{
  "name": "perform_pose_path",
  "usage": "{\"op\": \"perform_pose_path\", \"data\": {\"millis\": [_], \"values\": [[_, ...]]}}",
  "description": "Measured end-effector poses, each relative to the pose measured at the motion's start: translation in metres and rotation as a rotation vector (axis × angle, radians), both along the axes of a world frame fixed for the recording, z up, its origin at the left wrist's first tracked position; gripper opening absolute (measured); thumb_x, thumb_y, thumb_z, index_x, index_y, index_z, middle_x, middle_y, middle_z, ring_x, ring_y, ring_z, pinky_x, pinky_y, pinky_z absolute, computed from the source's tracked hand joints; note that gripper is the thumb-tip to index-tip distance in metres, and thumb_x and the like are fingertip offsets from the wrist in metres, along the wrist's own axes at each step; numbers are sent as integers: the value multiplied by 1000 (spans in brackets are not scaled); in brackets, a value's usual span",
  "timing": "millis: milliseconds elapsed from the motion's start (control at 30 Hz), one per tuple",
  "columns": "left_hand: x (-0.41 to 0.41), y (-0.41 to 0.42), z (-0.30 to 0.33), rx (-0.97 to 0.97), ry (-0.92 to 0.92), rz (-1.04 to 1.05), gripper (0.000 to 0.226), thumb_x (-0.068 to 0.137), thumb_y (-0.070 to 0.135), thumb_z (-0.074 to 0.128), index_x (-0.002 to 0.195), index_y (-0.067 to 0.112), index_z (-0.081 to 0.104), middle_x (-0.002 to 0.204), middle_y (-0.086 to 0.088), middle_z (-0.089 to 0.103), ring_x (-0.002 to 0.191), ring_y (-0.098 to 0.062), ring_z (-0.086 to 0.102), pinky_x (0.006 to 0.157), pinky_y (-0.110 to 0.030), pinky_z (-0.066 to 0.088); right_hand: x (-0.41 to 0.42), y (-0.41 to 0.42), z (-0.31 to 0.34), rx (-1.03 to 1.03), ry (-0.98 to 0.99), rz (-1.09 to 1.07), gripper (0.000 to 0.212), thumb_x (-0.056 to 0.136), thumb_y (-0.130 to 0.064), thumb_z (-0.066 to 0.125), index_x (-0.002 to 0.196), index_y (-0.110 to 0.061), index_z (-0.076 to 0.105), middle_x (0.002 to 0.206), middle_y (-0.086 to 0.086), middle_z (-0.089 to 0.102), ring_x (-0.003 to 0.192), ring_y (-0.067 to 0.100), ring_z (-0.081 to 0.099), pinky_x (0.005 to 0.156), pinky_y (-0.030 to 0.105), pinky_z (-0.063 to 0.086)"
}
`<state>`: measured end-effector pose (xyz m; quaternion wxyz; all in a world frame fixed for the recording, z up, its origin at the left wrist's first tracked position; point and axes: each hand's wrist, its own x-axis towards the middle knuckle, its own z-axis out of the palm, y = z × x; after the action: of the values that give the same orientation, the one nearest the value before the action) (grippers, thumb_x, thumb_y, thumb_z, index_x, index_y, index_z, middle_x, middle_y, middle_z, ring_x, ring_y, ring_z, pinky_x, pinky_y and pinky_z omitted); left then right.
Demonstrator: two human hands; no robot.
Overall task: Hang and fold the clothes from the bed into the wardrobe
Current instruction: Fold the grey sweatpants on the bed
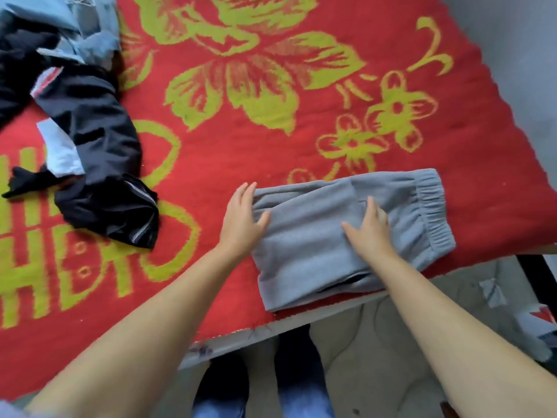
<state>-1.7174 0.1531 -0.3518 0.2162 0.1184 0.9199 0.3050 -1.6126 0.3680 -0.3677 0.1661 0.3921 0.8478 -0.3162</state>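
The grey sweatpants (337,236) are showing a soft, matt fleece cloth, with a ribbed elastic waistband (434,206) puckering at one end. The red blanket (271,140) is looking coarse and fuzzy (its yellow-green pattern woven in). The black garment (99,164) is giving off a faint, smooth synthetic sheen.

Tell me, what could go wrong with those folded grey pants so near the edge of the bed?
The folded grey pants lie at the blanket's near edge, so a nudge could slide them onto the floor. The left hand and right hand only lie flat on top; lifting carelessly may undo the fold.
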Motion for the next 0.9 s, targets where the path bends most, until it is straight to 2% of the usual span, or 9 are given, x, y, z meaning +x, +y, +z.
{"op": "perform_pose_path", "data": {"millis": [67,133,233,300,433,500,567,733,900], "values": [[-25,-5,-23,-128,-68,-172,58,93,23,59,143,5,36,149,-13,36,141,-27,27,113,-31,20,19,-34,-8,258,134,227,71,90,-25,60,150,-8,25,155,20,21,146,34,15,116,47,18],[-36,-5,-34,-223,-128,-322,46,92,29,58,131,8,47,134,-15,51,126,-31,46,98,-35,35,43,-79,-12,175,318,493,63,87,-19,62,145,-9,38,154,17,29,145,33,21,115,54,23],[-43,-5,-40,-343,-86,-402,29,96,33,51,109,7,51,110,-21,62,102,-38,57,75,-39,39,68,-118,-20,16,67,867,64,95,-32,49,152,-21,21,162,5,3,149,21,-1,118,53,-4],[-44,-11,-38,-302,-114,-388,22,98,29,49,87,10,49,88,-17,62,88,-37,57,65,-36,31,72,-113,-26,13,35,869,62,95,-33,46,151,-25,22,162,-2,-2,148,14,-5,116,46,-13],[-43,-33,-32,-168,-178,-289,16,97,20,51,83,13,52,75,-2,52,79,-23,48,65,-34,29,66,-84,-10,-238,161,543,33,82,-2,48,109,-12,64,126,2,58,120,17,50,107,30,32],[-42,-51,-33,-98,-35,-128,16,94,9,51,108,6,59,94,-10,59,94,-25,51,81,-32,37,68,-73,0,-320,173,294,28,80,4,46,80,-16,66,85,-5,67,83,5,59,79,27,44],[-41,-70,-34,-90,178,3,19,91,0,50,106,2,62,99,-16,59,99,-31,53,86,-35,39,71,-73,7,-397,80,88,34,83,4,43,67,-20,60,66,-8,65,62,0,59,63,24,44],[-23,-84,-45,-61,135,-348,18,89,0,56,102,3,68,99,-14,64,97,-32,59,83,-39,47,81,-128,0,-841,-175,-365,26,97,-8,42,85,-6,65,80,8,71,67,14,71,54,23,55],[-30,-55,-45,-60,166,-364,8,86,17,63,91,12,60,91,-4,56,91,-26,53,71,-35,41,73,-160,-3,-705,-116,-526,29,96,-30,55,81,-7,65,83,8,72,74,13,71,62,26,57]]}}
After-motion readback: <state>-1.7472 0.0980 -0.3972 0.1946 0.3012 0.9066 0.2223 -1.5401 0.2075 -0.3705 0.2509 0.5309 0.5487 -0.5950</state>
